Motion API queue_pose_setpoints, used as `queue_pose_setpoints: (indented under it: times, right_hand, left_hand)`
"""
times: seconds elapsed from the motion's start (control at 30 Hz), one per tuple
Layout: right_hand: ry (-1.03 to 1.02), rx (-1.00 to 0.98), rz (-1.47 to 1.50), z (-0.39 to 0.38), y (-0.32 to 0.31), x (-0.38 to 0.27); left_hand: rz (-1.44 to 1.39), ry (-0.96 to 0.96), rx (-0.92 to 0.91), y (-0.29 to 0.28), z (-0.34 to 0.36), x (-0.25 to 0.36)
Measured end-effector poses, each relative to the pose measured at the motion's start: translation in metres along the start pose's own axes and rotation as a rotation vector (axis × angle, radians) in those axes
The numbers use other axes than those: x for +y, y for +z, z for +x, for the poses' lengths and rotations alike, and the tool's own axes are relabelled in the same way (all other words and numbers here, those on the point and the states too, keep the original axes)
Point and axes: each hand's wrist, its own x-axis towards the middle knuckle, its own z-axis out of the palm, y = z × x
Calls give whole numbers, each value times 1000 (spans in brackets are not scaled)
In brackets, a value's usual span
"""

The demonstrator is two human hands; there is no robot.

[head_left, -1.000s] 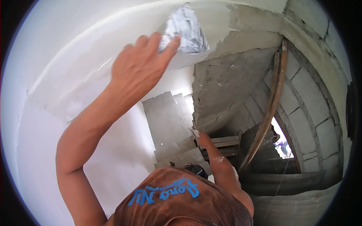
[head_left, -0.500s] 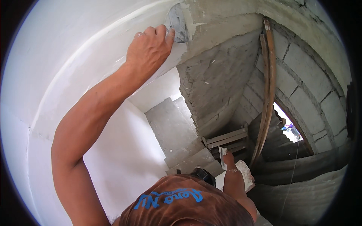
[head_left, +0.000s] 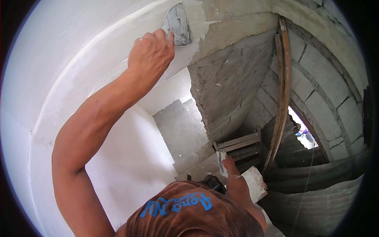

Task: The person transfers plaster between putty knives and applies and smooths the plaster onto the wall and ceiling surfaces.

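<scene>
The left hand (head_left: 150,55) pinches a grey scraper (head_left: 181,27) near its edge, high up at the pale wall (head_left: 106,55). The right hand (head_left: 229,163) is low down, its fingers closed on a small putty knife (head_left: 221,161) (the blade looks whitish), near some wooden slats (head_left: 240,142).

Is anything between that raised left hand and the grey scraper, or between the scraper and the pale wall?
Nothing visible: the left hand grips the scraper directly, and the scraper sits against or close over the pale wall. Its underside is hidden.
</scene>
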Motion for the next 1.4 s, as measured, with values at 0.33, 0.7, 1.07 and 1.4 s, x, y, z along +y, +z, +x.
queue_pose_setpoints:
  times: [0.33,0.7,1.07,1.4]
  right_hand:
    - [57,-72,-125,-14,-20,-6]
    - [-41,-55,-175,-8,-13,11]
    - [-157,-140,-252,16,4,-53]
    - [-285,-207,-409,37,37,-79]
  left_hand:
    - [10,-26,-4,4,-62,-30]
    - [3,-87,-121,4,-143,-68]
    - [63,-175,-230,2,-253,-112]
    - [51,-361,-435,-31,-345,-126]
